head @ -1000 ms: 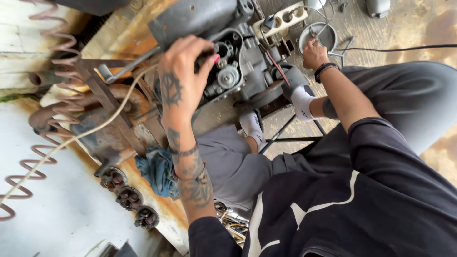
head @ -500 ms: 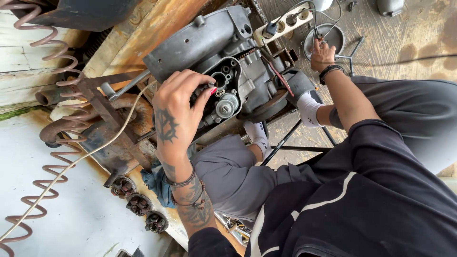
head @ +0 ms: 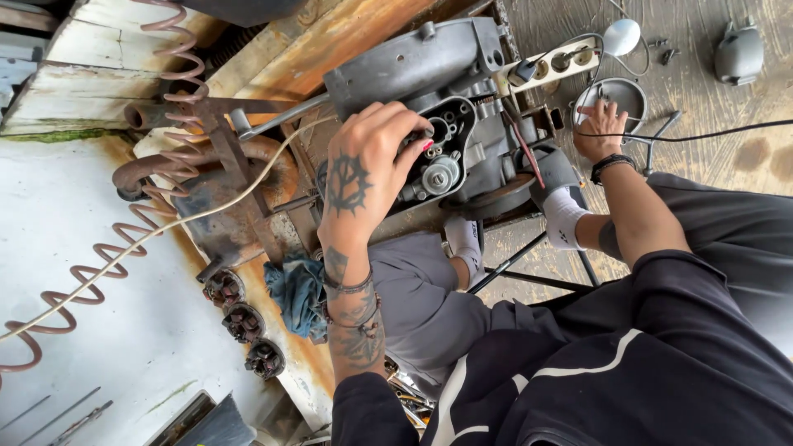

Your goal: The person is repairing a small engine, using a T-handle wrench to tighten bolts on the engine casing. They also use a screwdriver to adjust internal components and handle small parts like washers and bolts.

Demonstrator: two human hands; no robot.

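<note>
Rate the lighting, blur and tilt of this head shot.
Head view: soft, even daylight with no hard shadows or glare; left hand on the grey engine casing is sharp, right hand at the round metal dish equally clear; the whole frame is strongly tilted.

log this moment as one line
left hand: fingers on grey engine | right hand: in round metal bowl on floor
</note>
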